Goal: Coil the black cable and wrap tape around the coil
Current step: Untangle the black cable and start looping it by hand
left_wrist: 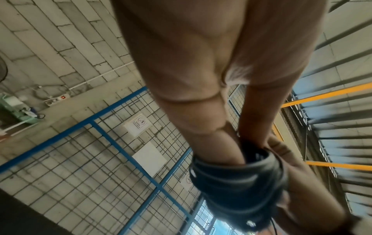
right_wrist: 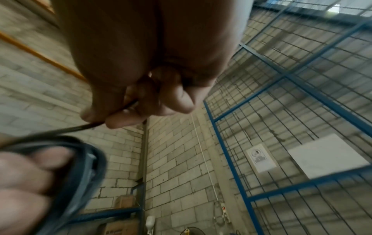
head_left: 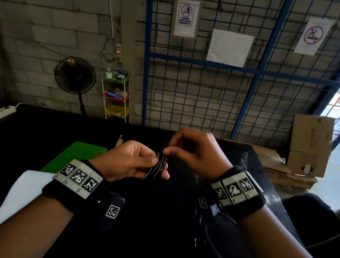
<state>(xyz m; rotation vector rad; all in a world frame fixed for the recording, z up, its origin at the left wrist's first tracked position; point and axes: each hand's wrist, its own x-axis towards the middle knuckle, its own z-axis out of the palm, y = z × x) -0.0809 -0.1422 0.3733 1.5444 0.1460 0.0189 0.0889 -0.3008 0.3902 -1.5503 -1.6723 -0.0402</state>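
Head view: wall sign [head_left: 185,17] text is too blurred to read. Left grip [head_left: 133,160] clasps the glossy black cable coil [head_left: 158,165]. Right grip [head_left: 196,153] pinches its loose strand above the bench [head_left: 38,126].

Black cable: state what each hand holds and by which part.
The left hand grips the black cable round its bundled loops. The right hand pinches the single loose strand that leads off the coil, between thumb and fingertips.

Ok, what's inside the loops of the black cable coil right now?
The left hand has its fingers through the black cable coil. The right hand pinches a loose strand beside it. Anything deeper inside is covered.
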